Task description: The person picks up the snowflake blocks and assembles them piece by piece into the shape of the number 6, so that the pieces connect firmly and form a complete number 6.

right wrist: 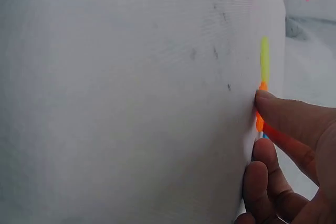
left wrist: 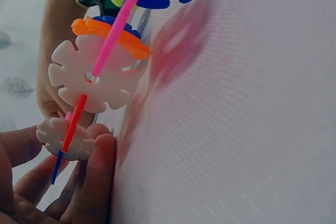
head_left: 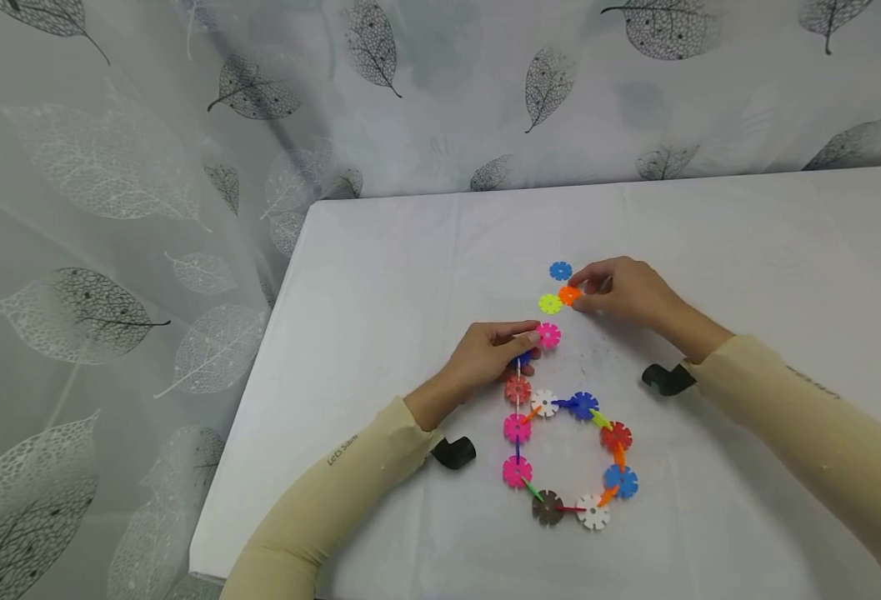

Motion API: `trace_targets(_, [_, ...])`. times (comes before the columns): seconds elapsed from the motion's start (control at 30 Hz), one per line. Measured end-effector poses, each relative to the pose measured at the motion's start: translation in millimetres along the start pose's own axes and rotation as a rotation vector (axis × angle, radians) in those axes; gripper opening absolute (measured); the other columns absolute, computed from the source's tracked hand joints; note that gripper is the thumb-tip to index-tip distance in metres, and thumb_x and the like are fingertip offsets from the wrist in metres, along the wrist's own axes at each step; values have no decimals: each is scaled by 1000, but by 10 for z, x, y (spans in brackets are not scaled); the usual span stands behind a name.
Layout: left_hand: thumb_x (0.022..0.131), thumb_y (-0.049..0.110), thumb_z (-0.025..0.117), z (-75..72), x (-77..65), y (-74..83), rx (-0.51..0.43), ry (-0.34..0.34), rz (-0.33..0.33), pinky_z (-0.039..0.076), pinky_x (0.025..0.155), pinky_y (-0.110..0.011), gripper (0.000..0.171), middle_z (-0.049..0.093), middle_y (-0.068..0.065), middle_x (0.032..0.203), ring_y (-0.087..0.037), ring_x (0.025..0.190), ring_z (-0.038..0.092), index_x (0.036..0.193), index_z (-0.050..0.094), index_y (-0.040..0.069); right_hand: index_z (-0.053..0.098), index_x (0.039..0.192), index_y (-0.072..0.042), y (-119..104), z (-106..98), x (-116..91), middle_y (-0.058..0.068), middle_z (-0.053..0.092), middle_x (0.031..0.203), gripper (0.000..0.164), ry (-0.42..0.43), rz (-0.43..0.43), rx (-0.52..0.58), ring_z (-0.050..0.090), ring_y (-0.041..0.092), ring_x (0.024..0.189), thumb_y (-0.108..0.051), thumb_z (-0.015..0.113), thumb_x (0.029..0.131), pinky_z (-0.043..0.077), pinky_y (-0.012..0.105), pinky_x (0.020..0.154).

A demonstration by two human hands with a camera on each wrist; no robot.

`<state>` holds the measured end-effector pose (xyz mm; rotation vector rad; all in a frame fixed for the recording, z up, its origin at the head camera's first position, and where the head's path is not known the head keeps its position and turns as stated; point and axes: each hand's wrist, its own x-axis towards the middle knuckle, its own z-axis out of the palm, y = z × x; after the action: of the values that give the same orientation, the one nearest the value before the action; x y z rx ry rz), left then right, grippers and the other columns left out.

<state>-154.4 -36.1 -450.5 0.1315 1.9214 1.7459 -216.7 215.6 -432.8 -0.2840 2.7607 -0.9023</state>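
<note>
Notched plastic snowflake discs are linked into a chain with a ring of several colours, including a brown disc (head_left: 548, 507) at its bottom. My left hand (head_left: 483, 357) holds the chain's upper end, its thumb by a pink disc (head_left: 549, 336) and its fingers round a dark blue disc (head_left: 524, 359). Beyond them my right hand (head_left: 628, 290) pinches an orange disc (head_left: 568, 296) at the tabletop, between thumb and forefinger in the right wrist view. A yellow disc (head_left: 549, 304) touches or overlaps it. One light blue disc (head_left: 560, 271) lies loose just behind.
The white-covered table (head_left: 380, 275) carries the chain, its ring lying between my forearms. A leaf-patterned curtain (head_left: 440, 100) hangs behind the table and down its left side. Black wrist devices (head_left: 453, 453) jut out from both sleeves.
</note>
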Motion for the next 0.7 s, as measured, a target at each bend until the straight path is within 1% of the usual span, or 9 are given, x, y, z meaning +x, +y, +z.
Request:
trace_targets(0.13, [102,21,64,-15,-8,-1,15,0,0,58,67,-25,35,75,-14,105,-31,86,74,136,66,15,72,117,-6,-26,-4,-10,15,66,108,34,-14,-2,13,58,32,98,-22,80,88,51,47,83])
trace_targets(0.23, [101,22,65,-20,-1,-9,24,0,4,57,67,-23,35,75,-12,102,-26,83,74,135,67,14,71,114,-4,-29,-11,-27,16,66,110,34,-35,1,37,58,33,100,-21,82,86,51,48,85])
trace_targets(0.4, [101,20,64,-17,1,-11,27,4,9,58,67,-24,34,76,-10,99,-21,79,73,135,67,13,69,109,-4,-6,-14,-107,12,67,104,32,-48,-4,84,59,30,95,-21,83,86,51,40,80])
trace_targets(0.47, [102,19,64,-16,-4,-9,30,6,8,57,66,-23,35,76,-9,99,-20,78,73,135,67,13,70,109,-4,11,-8,-163,10,68,101,31,-50,-21,94,60,28,93,-22,82,87,51,36,77])
trace_targets(0.6, [101,19,65,-13,-12,-2,33,8,7,57,65,-23,35,76,-8,99,-20,79,73,136,67,14,73,112,-3,32,13,-300,6,71,100,28,-67,-63,123,61,24,87,-20,80,90,52,28,72])
trace_targets(0.7, [101,20,65,-12,-16,7,26,8,9,57,65,-23,35,76,-9,100,-22,80,74,135,67,13,74,111,-3,14,36,-397,5,72,96,26,-87,-93,152,63,22,80,-19,79,91,53,25,69])
